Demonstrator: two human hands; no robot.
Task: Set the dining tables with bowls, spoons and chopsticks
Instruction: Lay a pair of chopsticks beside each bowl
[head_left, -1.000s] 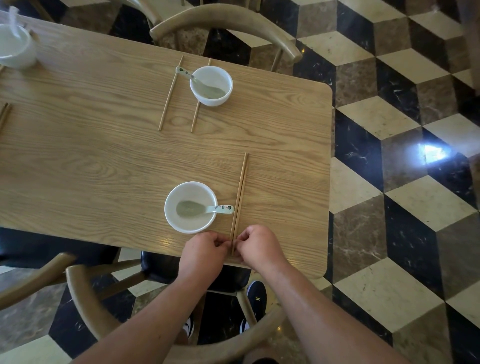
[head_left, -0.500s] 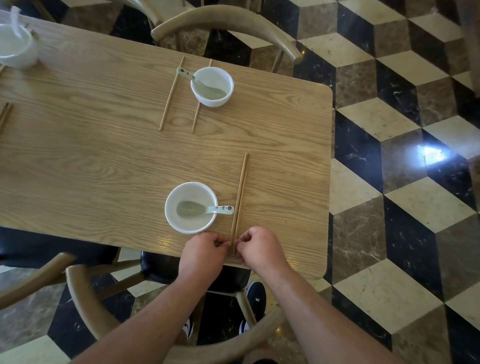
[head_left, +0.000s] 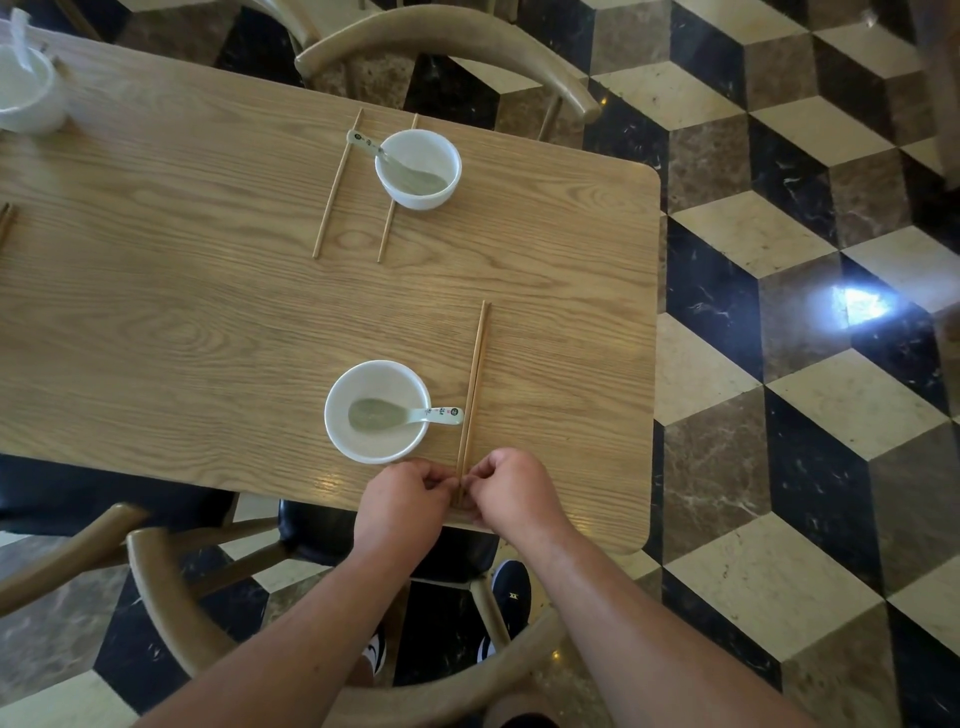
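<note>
Hardly anything is found to have shifted over the last second: the chopsticks (head_left: 474, 379) are kept where they were, and both hands are held at their near ends as before. The pair lies flat on the bench (head_left: 182, 322), side by side and touching, just right of the near bowl (head_left: 387, 448). Its long axis runs away from the person, leaning slightly right at the far tips. The near ends are pinched between the curled fingers of the left hand (head_left: 402, 504), set on the left side, and of the right hand (head_left: 511, 493), set on the right; neither is plainly nearer. Any squaring-up is judged to call for only a small slide or twist along that axis.

The sticks are slim, straight and of light brown wood. The near bowl is round, white and glossy, and a pale ceramic spoon (head_left: 415, 415) is laid in it, its handle tip almost touching the sticks. The bench is of pale, strongly grained wood with rounded corners. At the far setting a second bowl (head_left: 415, 200) is seen, with the far chopsticks (head_left: 337, 184) lying apart.
</note>
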